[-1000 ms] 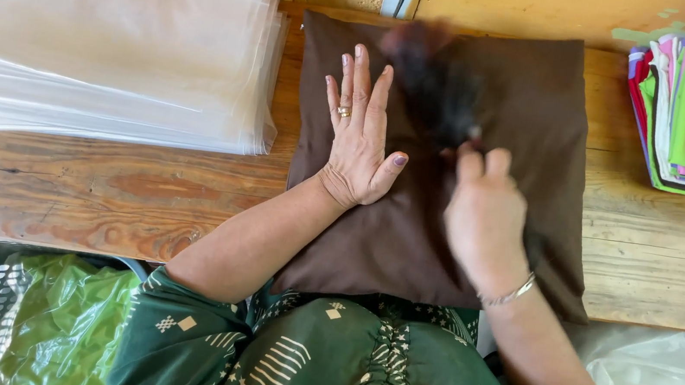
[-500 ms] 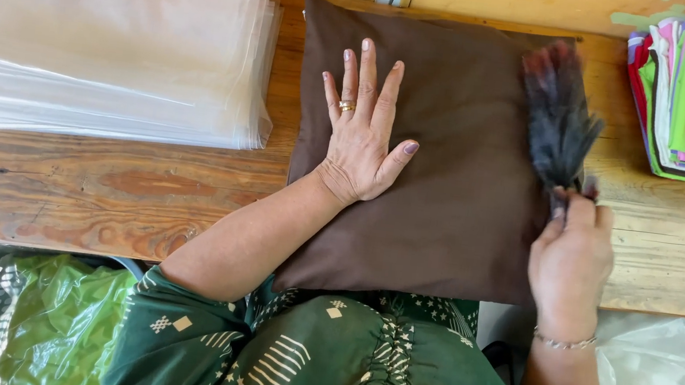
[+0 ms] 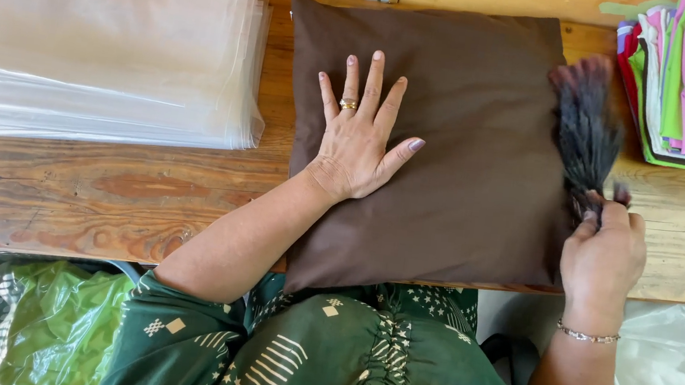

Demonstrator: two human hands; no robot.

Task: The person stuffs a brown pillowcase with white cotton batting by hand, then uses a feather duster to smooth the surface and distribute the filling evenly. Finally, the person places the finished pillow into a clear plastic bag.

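I am pressing my left hand (image 3: 358, 147), fingers spread flat, on the brown cushion (image 3: 446, 197) lying at the desk's (image 3: 99, 189) near edge, while my right hand (image 3: 603, 255) is gripping a dark feather duster (image 3: 585, 131) at the cushion's right side. The cushion looks soft, light and yielding, best taken by its corners.

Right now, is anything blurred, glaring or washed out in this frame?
Head view: the dark brush in the right hand is motion-blurred at its tip; the left hand and brown cushion are sharp; the clear bags look hazy with soft glare; daylight even, shadows faint.
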